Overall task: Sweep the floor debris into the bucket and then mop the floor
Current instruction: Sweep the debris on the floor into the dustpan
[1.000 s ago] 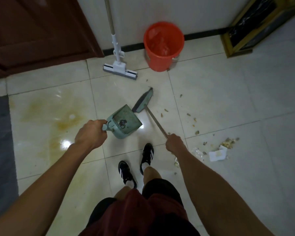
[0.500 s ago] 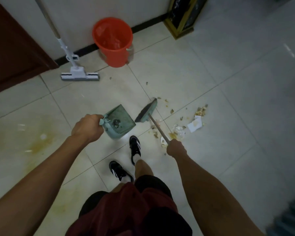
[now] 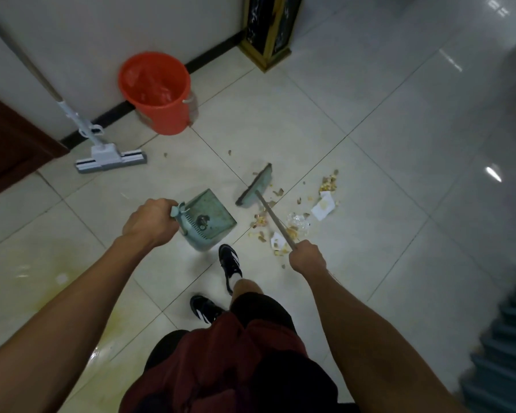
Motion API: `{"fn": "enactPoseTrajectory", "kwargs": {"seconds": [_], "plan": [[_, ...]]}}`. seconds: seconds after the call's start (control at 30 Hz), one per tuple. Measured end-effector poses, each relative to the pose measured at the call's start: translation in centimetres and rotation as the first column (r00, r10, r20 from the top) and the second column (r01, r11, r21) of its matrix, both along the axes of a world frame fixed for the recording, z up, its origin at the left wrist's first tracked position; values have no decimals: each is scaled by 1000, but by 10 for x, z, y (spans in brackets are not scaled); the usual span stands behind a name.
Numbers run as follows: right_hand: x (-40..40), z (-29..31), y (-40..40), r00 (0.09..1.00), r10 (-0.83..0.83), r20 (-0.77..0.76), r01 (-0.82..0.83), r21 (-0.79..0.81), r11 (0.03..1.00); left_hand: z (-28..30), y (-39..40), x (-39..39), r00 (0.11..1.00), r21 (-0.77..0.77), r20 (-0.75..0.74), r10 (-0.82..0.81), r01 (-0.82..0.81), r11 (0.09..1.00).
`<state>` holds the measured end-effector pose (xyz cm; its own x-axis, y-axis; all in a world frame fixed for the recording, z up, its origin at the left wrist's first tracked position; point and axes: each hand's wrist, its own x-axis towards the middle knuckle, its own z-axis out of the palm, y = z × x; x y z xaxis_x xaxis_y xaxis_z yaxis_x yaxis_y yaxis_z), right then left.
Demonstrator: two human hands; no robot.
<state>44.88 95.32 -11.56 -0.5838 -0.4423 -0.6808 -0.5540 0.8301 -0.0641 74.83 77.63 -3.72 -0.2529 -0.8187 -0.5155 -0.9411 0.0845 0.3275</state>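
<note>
Debris point(image 3: 292, 222) is scattered across the pale floor tiles point(image 3: 370, 120), just right of centre: crumbs, shell-like bits, a crumpled clear wrapper and two scraps of white paper point(image 3: 323, 207). A few stray specks are seen further out toward the wall. The green broom point(image 3: 255, 186) is held low, its head set down at the left edge of the mess, its thin handle gripped by the right hand point(image 3: 308, 257), fingers wrapped tight round the shaft. Just to the left, the green dustpan point(image 3: 210, 217) is carried by the left hand point(image 3: 149, 220), fingers closed on its handle; something small and dark is already sitting inside it. Whether the pan lip is touching the floor cannot be told.

Sweeping is judged barely begun. For a clean stroke, the broom head would best be carried beyond the far pile by the paper, then drawn back in short pulls, with the pan lip pressed flat on the tile in the path. Light paper and wrapper may skitter aside if flicked hard.

Further back, the orange bucket point(image 3: 158, 93) is waiting against the wall, lined with an orange bag. The mop point(image 3: 111, 158) is leaned left of it, untouched. Yellowish stains point(image 3: 27, 263) are left for later.
</note>
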Motion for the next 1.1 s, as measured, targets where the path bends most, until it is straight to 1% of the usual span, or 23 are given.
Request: {"fn": "enactPoseTrajectory", "kwargs": {"seconds": [0.17,0.4,0.53,0.6,0.77,0.9,1.0,1.1], "plan": [[15,-5,-55,995,77,60,-73,-71,995,2,-20,16,999,-3,-2,49,-49,999],[36,-33,-161,975,150,166,-126,-148,981,-4,-78,50,975,32,3,220,-220,975],[50,-48,-234,936,260,235,-232,-143,962,-7,-115,63,959,51,50,278,-281,958],[59,-56,-268,917,319,240,-291,-146,946,-9,-131,69,946,65,74,316,-320,945],[79,-67,-335,872,396,289,-371,-137,918,-11,-159,80,915,71,118,385,-394,916],[96,-73,-377,829,475,295,-459,-127,879,-14,-174,88,896,69,134,423,-434,898],[107,-70,-399,832,485,269,-478,-98,873,-18,-188,94,895,71,129,428,-439,896],[108,-67,-406,843,484,233,-483,-65,873,-23,-204,98,910,88,117,398,-408,909]]}}
